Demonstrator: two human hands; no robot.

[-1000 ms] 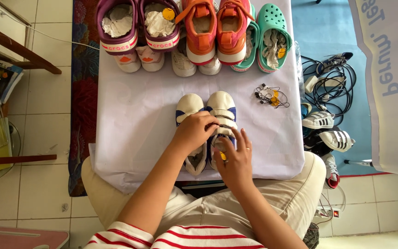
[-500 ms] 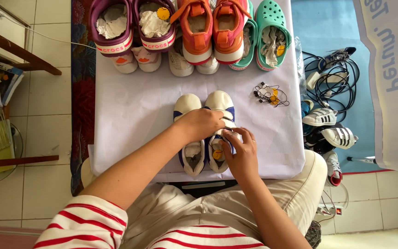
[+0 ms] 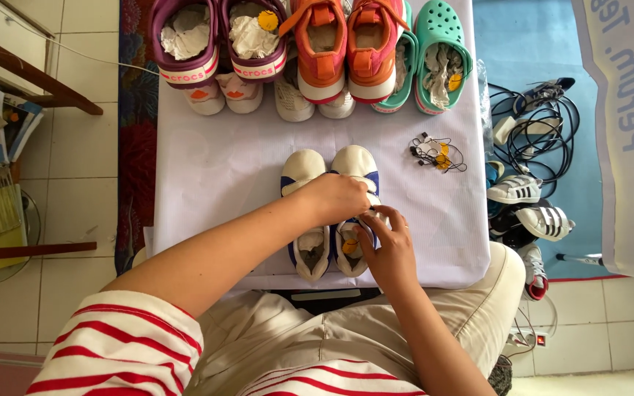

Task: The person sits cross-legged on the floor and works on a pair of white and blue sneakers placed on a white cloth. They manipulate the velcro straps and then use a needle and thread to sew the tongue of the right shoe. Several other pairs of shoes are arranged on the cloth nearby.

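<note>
A pair of small cream-and-blue shoes [image 3: 329, 209] was seen at the near middle of a white-covered table [image 3: 214, 169], toes pointed away. The left hand [image 3: 337, 198] was laid across both shoes, fingers curled around the right one. The right hand [image 3: 385, 240] was held at that shoe's strap, fingertips pinched on it. A tangle of tags [image 3: 436, 153] was seen to the right, and colourful shoes [image 3: 310, 51] were lined along the far edge.
</note>
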